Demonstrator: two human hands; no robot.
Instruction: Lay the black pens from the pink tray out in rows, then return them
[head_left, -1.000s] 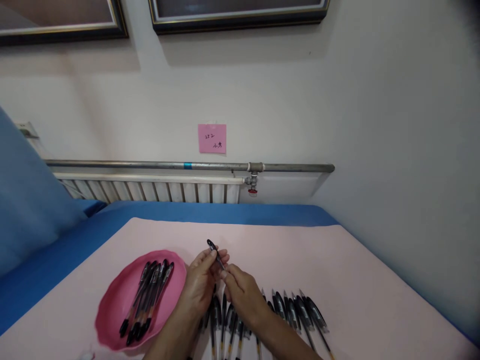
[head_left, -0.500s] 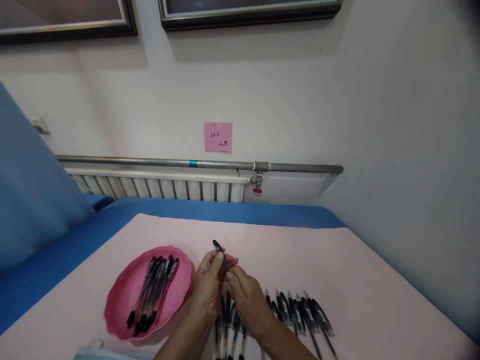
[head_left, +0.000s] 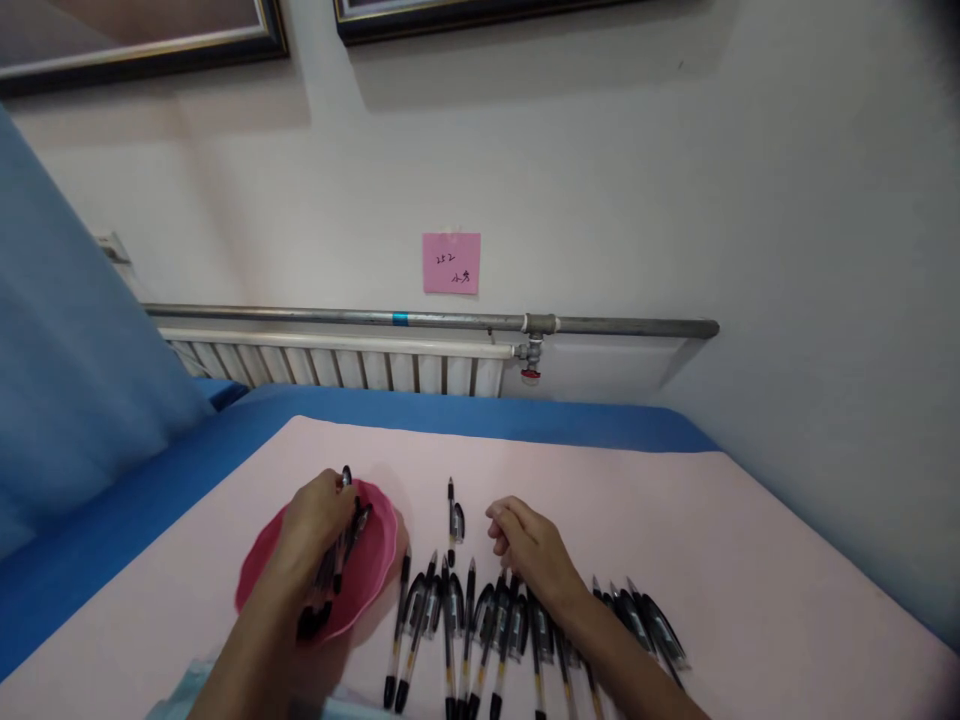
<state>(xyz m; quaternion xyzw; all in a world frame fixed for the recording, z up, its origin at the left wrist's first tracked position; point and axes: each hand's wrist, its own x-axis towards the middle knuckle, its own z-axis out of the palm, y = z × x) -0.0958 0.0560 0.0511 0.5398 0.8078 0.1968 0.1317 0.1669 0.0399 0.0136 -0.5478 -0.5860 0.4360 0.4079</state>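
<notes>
My left hand (head_left: 319, 515) is over the pink scalloped dish (head_left: 386, 530), its fingers closed around a black capped pen (head_left: 346, 476) whose cap end sticks up. Several capped pens (head_left: 324, 590) lie in the dish, partly covered by that hand. My right hand (head_left: 532, 550) hovers above the sheet with fingers curled in and nothing seen in them. To its left, a pen without its cap (head_left: 451, 520) lies beside a loose black cap (head_left: 459, 522). Below, several uncapped pens (head_left: 448, 640) and loose caps (head_left: 517, 625) form a row, some hidden by my right forearm.
A pale pink sheet (head_left: 615, 500) covers the blue surface (head_left: 480, 415). Light blue material (head_left: 191, 690) lies at the near left. A blue curtain (head_left: 75, 350) hangs at left. Behind are a radiator (head_left: 360, 368), a pipe with a valve (head_left: 531, 350) and a pink note (head_left: 451, 263).
My hands have parted. The left has moved to the dish with a pen, and the right has moved slightly right. The pen and cap at the middle now show where my hands were.
</notes>
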